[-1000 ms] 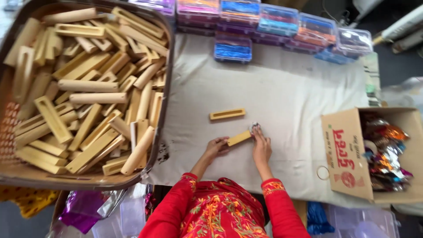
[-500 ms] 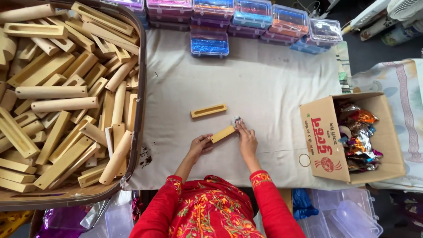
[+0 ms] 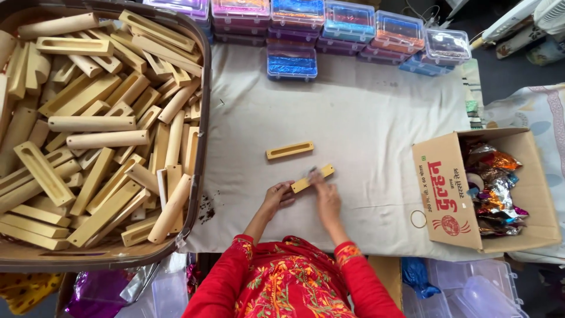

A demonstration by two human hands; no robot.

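Note:
On the cream cloth lies a short wooden block (image 3: 312,178), tilted, its near end gripped by my left hand (image 3: 278,196). My right hand (image 3: 325,195) is blurred and rests on the block's middle, fingertips against its top face; whether it holds anything small I cannot tell. A second wooden block with a long slot (image 3: 289,151) lies flat on the cloth just beyond, apart from both hands.
A big basket (image 3: 197,171) at left is heaped with several wooden blocks. Clear plastic boxes (image 3: 292,63) with coloured contents line the far edge. An open cardboard box (image 3: 444,194) of shiny foil pieces stands at right, a thin ring (image 3: 418,219) beside it.
My right hand has slid back from the block's far end toward its middle. The small shiny bit seen at that end earlier is no longer visible. The camera view shifted slightly.

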